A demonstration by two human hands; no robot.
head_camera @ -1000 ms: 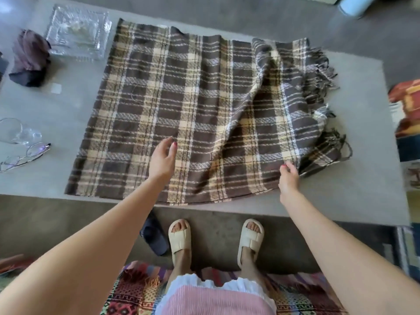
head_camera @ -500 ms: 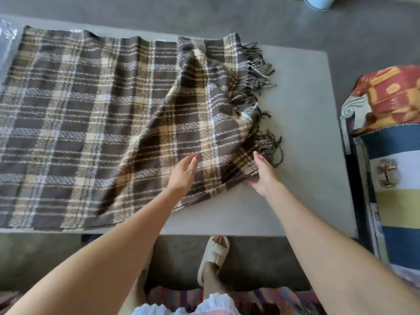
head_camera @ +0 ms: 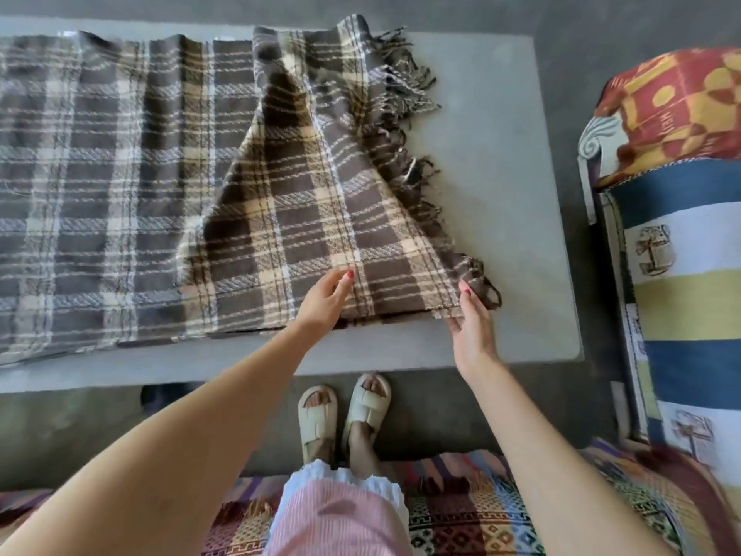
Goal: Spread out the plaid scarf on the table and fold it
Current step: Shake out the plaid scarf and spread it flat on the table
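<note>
The brown, cream and white plaid scarf (head_camera: 120, 194) lies across the grey table (head_camera: 501, 194), reaching past the left edge of the view. Its fringed right end is folded back over itself as a raised, slanted flap (head_camera: 320, 202). My left hand (head_camera: 324, 302) rests with spread fingers on the flap's near edge. My right hand (head_camera: 473, 327) pinches the flap's near right corner beside the fringe (head_camera: 487, 290), fingers on top and thumb beneath.
Bare tabletop lies to the right of the fringe. A red and yellow patterned cushion (head_camera: 673, 106) sits on striped bedding (head_camera: 689, 274) at the far right. My sandalled feet (head_camera: 345, 419) stand on the floor by the table, on the edge of a colourful rug (head_camera: 461, 515).
I have stepped right, so the view shifted. Both hands moved from the scarf's middle to its fringed right end. The right hand took hold of the corner and the flap spread toward the near edge.
</note>
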